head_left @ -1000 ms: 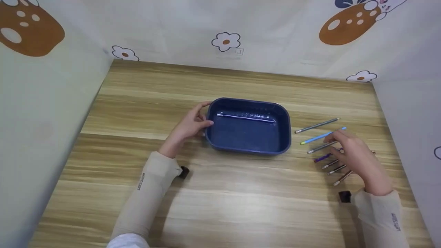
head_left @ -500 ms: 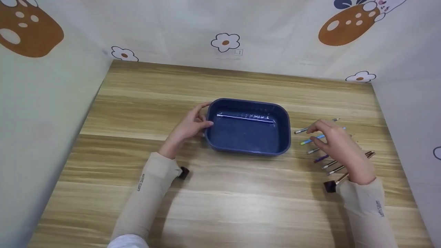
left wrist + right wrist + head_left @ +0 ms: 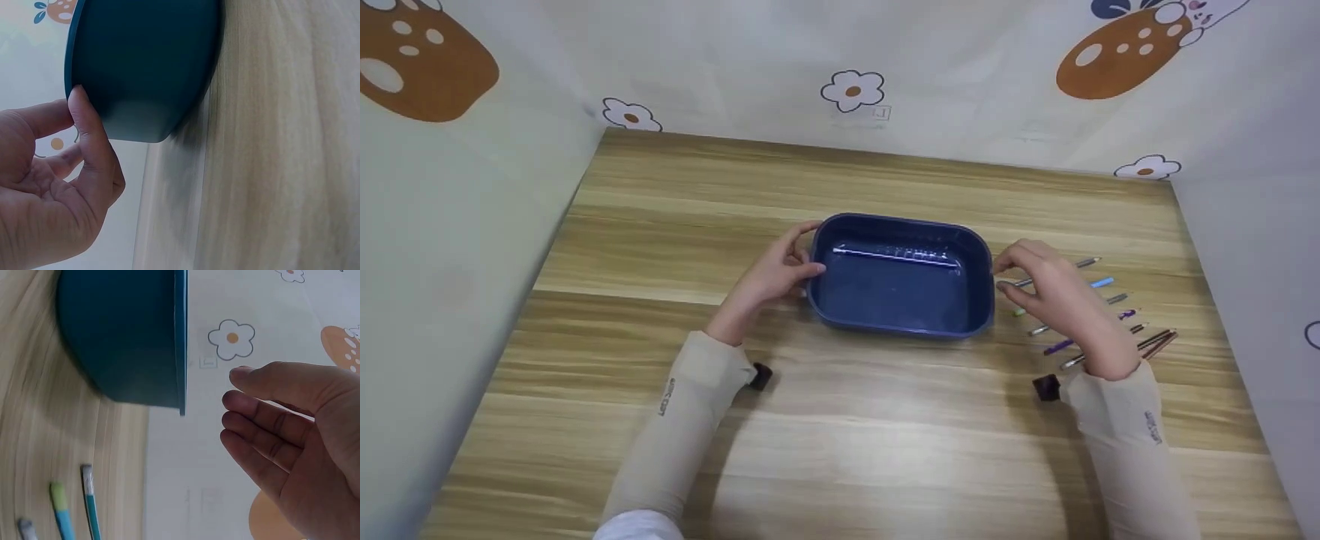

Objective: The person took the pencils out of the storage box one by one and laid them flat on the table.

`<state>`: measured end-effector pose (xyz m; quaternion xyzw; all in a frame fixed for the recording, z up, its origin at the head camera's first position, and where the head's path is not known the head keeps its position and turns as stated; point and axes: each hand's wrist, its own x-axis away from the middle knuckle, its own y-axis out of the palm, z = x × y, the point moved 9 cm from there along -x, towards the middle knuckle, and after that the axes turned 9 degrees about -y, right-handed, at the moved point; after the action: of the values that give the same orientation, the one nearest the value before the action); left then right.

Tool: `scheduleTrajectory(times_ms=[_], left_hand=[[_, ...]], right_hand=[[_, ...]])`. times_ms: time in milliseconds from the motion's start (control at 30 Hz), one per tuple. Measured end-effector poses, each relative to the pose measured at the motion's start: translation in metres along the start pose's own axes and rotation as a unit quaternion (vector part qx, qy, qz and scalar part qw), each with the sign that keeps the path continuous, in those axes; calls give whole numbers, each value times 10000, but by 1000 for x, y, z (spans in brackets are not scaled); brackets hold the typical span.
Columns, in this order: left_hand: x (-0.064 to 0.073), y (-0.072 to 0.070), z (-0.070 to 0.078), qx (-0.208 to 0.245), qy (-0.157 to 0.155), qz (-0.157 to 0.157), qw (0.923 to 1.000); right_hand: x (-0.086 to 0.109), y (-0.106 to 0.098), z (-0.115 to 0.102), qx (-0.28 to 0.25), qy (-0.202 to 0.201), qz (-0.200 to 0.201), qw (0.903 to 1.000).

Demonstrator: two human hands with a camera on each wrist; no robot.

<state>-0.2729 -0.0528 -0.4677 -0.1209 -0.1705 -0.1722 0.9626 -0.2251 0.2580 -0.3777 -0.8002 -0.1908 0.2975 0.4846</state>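
Note:
A dark blue rectangular plastic container [image 3: 889,292] stands on the wooden table, with nothing seen inside. My left hand [image 3: 774,268] grips its left edge, thumb at the rim and fingers along the outer wall; the left wrist view shows this left hand [image 3: 67,169] at the container's rim [image 3: 72,50]. Beside the container's right edge is my right hand [image 3: 1057,296], fingers relaxed and holding nothing. In the right wrist view a gap separates this right hand [image 3: 292,439] from the container [image 3: 124,337]. Under the right hand lie several pencils [image 3: 1102,283], partly hidden.
Pale walls printed with flowers [image 3: 852,91] and orange fruit shapes [image 3: 1117,60] enclose the wooden table [image 3: 885,435] at the back and sides. Both forearms wear beige sleeves, each with a small black block [image 3: 1047,388] near the wrist.
My right hand has moved left and away from me, from above the pencils to the container's right edge. The left hand and the container have stayed in place.

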Motion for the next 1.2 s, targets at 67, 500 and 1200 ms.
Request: scheduleTrajectory(times_ms=[67, 500, 1200], left_hand=[[1, 0, 1, -31, 6, 23, 10000], [0, -1, 0, -75, 28, 24, 10000], [0, -1, -3, 18, -88, 12, 10000]], right_hand=[[-5, 2, -3, -30, -29, 19, 10000], [-30, 26, -9, -514, 135, -179, 9984], [-58, 75, 6, -1105, 791, -157, 9906]])
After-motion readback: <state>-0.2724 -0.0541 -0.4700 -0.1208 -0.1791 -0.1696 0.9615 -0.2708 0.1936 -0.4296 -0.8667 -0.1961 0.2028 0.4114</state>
